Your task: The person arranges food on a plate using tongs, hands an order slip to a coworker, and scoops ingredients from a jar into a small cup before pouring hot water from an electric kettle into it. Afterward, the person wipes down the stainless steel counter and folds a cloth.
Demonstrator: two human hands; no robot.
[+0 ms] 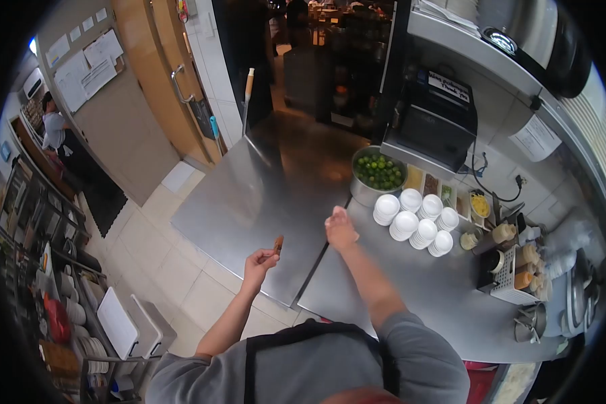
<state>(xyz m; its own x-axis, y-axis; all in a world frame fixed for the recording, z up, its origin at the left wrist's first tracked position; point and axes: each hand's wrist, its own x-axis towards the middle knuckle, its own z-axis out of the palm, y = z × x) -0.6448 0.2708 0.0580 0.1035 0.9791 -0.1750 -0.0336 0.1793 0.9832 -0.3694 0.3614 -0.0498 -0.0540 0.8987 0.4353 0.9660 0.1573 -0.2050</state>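
My left hand [255, 268] is raised over the steel counter [249, 202], closed in a pinch. Between its thumb and fingers stands a small, narrow brown piece [279, 244], too small to name. My right hand [342, 230] is over the seam between the two steel tops, its fingers loosely bent and nothing visible in them. Just right of it are several stacks of small white bowls [404, 225]. Beyond that hand sits a metal pot [370, 194] filled with small green limes [378, 172].
A black machine [432, 124] stands at the back right, near trays of garnishes [431, 185]. A basket of bottles [515, 276] and a metal container [530, 323] line the right side. Shelves of dishes [91, 347] are at lower left. Another person [64, 138] stands far left.
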